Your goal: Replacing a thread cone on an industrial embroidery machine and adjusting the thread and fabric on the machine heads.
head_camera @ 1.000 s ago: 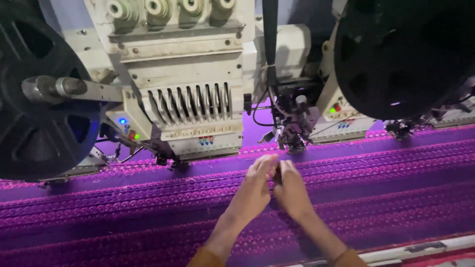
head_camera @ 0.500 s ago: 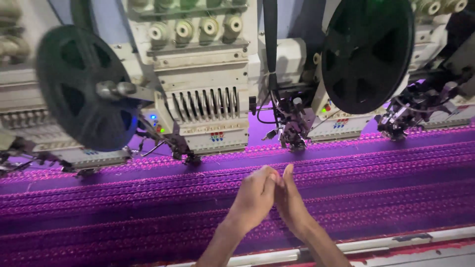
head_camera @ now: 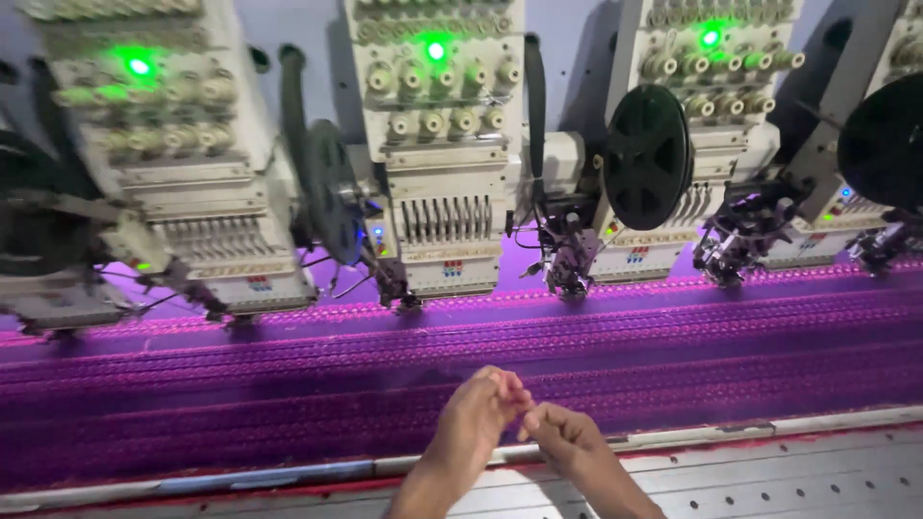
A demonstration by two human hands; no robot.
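Observation:
My left hand (head_camera: 473,419) and my right hand (head_camera: 561,440) meet fingertip to fingertip at the bottom middle of the head view, just above the near edge of the purple embroidered fabric (head_camera: 288,384). Both have their fingers pinched together, as if on a fine thread, but nothing is visible between them. The fabric is stretched flat under a row of cream embroidery machine heads (head_camera: 444,173). A needle assembly (head_camera: 567,255) hangs over the fabric beyond my hands.
Black reels (head_camera: 646,156) hang beside the heads, one (head_camera: 332,204) left of centre and another (head_camera: 880,144) at the far right. Green lights (head_camera: 436,50) glow on top of the heads. A grey metal table edge with holes (head_camera: 788,471) runs along the front.
My hands have drawn back from near the needle toward the fabric's front edge. The view has pulled back and up, showing more machine heads and their green lights.

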